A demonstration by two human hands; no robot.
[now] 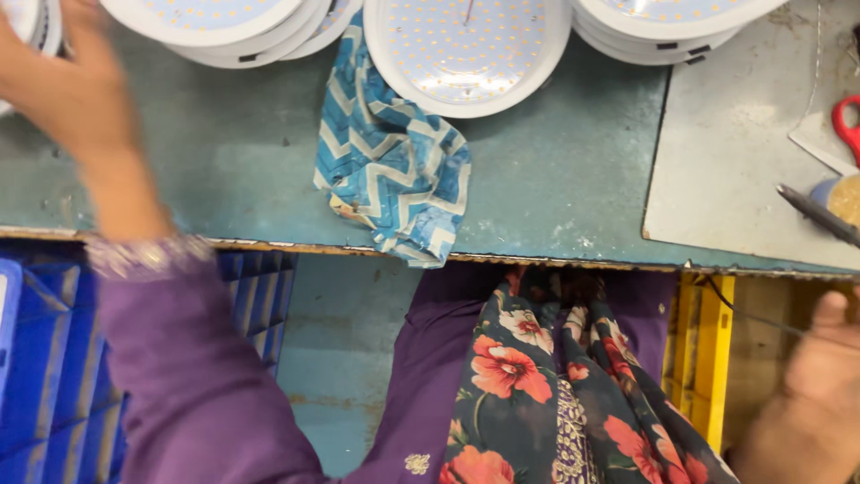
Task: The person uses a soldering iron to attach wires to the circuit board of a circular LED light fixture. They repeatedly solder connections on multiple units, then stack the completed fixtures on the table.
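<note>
Left hand point(63, 76), blurred, reaches over the desk point(555, 179) to a stack of round white LED panels point(40, 22) at the top-left edge; can't tell how far its fingers are open or if they grip. Right hand point(820, 385), blurred, sits low by the desk edge, fingers curled, seemingly on a thin black wire point(752, 315). Blue zigzag cloth point(390, 161) lies mid-desk, just below another white panel point(466, 49).

A folded cloth point(391, 161) lies at the table's point(555, 170) centre, with round lamp discs point(466, 49) stacked from 10 to 2 o'clock behind it. The left hand point(67, 76) reaches to 10 o'clock by the discs; the right hand point(820, 394) sits at 4 o'clock below the table edge, a crate point(45, 358) at 8 o'clock.
</note>
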